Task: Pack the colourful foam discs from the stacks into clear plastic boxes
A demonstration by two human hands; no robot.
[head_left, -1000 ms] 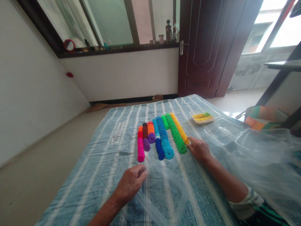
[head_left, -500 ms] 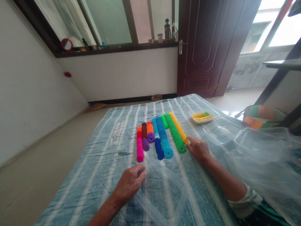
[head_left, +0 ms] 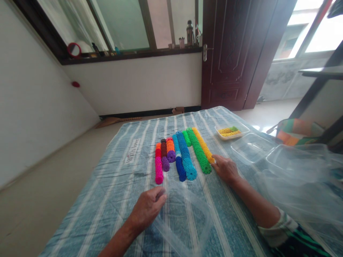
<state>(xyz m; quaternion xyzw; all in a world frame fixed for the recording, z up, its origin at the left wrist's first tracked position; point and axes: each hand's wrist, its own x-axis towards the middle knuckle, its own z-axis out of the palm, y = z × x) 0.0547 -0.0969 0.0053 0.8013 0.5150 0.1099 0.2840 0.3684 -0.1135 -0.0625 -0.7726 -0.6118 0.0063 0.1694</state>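
On the striped cloth (head_left: 112, 200) several rolls of stacked toothed discs lie side by side. My right hand (head_left: 225, 168) has its fingers closed on the near end of the yellow roll (head_left: 203, 144). Just left of that lies the long green roll (head_left: 198, 151). Blue rolls (head_left: 186, 155), an orange and purple one (head_left: 170, 148), a brown and purple one (head_left: 164, 155) and a red and pink one (head_left: 158, 164) follow leftward. My left hand (head_left: 150, 207) grips the left edge of a clear plastic container (head_left: 205, 214), tilted in front of the rolls.
At the back right, a clear box (head_left: 218, 135) holds yellow and green discs. Beside it lies an open clear container or lid (head_left: 252, 148), with more clear containers (head_left: 297, 160) at the right edge, near my right forearm.
Both hands keep their holds and have hardly moved. The view has shifted very slightly; the rolls lie as before.
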